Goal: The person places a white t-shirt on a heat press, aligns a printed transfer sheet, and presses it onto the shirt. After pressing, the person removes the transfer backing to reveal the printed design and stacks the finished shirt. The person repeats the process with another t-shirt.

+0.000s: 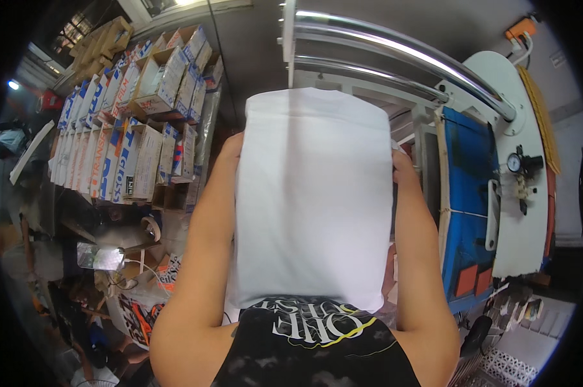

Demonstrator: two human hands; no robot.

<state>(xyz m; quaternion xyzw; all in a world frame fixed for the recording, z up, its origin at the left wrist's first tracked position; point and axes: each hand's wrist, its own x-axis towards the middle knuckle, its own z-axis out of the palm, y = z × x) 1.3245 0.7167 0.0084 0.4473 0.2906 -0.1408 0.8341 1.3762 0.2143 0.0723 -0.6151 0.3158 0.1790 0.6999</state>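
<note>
A white cloth (317, 200), which looks like a garment, lies spread over a flat, board-like shape in front of me. Its upper corners are rounded and a soft fold runs down it. The near end reaches my dark printed top. My left hand (234, 144) is at the cloth's left edge, its fingers hidden behind the fabric. At the opposite edge, my right hand (401, 161) has curled fingers with a bit of white fabric at them. Whatever supports the cloth is covered.
Shiny metal rails (394, 48) cross beyond the cloth. A blue panel (466, 193) and a white machine plate with a pressure gauge (514, 162) stand to the right. Stacked cardboard boxes (127, 122) fill the left, with a lit phone (101, 257) and a tape roll (151, 228) below.
</note>
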